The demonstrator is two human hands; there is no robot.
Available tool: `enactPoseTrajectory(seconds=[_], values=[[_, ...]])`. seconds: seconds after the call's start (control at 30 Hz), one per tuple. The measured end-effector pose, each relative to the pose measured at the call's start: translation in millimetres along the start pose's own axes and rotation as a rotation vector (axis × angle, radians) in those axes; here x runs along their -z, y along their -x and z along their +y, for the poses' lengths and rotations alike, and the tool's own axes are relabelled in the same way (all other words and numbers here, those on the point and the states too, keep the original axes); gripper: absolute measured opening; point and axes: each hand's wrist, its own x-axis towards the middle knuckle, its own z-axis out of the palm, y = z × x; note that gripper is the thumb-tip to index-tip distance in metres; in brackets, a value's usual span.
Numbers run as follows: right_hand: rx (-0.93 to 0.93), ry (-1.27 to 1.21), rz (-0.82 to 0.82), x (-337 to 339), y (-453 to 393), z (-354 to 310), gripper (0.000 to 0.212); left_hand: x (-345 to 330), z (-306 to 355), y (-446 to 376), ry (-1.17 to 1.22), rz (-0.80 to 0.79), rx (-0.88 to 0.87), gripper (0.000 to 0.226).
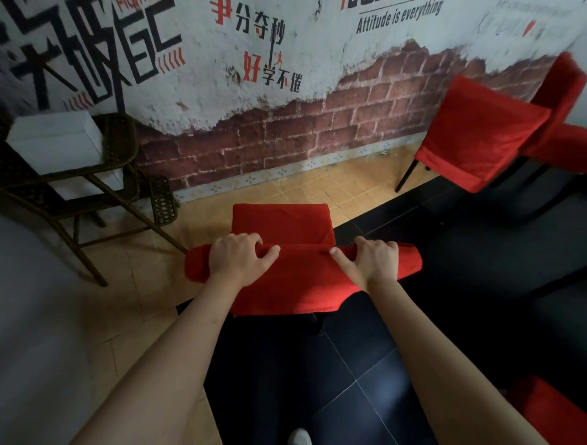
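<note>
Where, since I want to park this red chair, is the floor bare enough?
Bare tan tiled floor lies between the brick-pattern wall and the red fabric-covered chair that the left hand and right hand hold; bare black tiled floor lies nearer you. Crowded: the brown wicker chair left, two red cushioned chairs right.

The red cover (286, 286) hides the right hand's (376, 262) fingertips.

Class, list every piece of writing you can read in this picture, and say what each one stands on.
"Attitude is everything": wall mural.
"争分夺秒": wall mural.
"好学不倦": wall mural.
Large black characters, left: cut off.
Red letters, top edge: cut off.
Faint writing, top right: blurred.
Red chair cover: none.
</note>
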Motion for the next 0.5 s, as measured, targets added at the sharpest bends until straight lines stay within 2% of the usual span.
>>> enactPoseTrajectory(seconds=[0.13, 0.37, 0.5], values=[[-0.084, 0.001, -0.002, 3, 42, -12, 0.088, 3, -13, 7, -0.003, -0.042, -0.055, 0.061], [-0.204, -0.019, -0.027, 13, 106, -47, 0.076, 11, -33, 18, -0.006, -0.098, -0.170, 0.053], [-0.263, -0.018, -0.053, 15, 126, -64, 0.072, 14, -41, 22, -0.016, -0.087, -0.209, 0.052]])
